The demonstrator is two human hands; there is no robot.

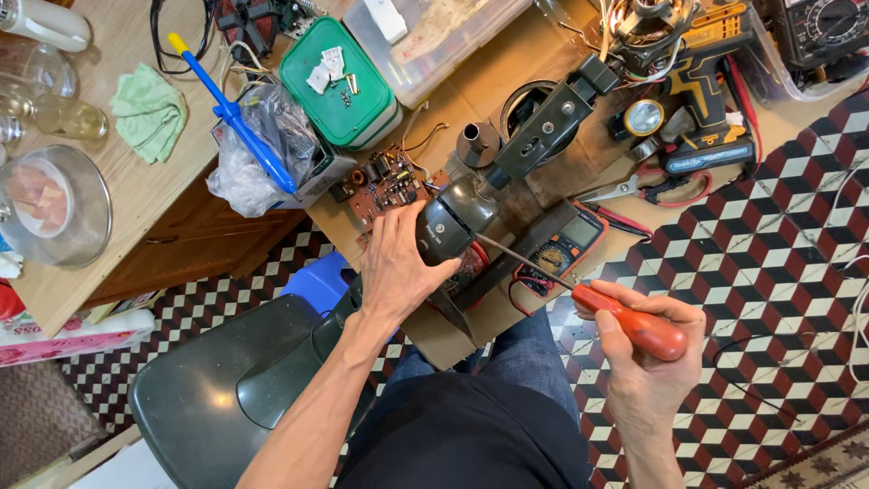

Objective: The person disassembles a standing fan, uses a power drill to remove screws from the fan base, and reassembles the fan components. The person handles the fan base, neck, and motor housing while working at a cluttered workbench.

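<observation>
Gripping glossy orange-handled screwdriver (pixel 625 321) in right hand (pixel 647 362), left hand (pixel 398 263) clasping rounded dark motor housing (pixel 457 222); brown circuit board (pixel 385 186) just beyond

The left hand (pixel 398 263) covers part of the dark motor (pixel 457 222), so its side is hidden. The screwdriver (pixel 579 303) tip is lost against the motor. The meter (pixel 566 249) lies partly under a black bar (pixel 516 258). The glass bowl (pixel 50 204) is cut off by the left edge.

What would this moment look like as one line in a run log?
left hand: grips dark motor housing | right hand: holds red-handled screwdriver, tip at housing | nearby: circuit board, multimeter
</observation>
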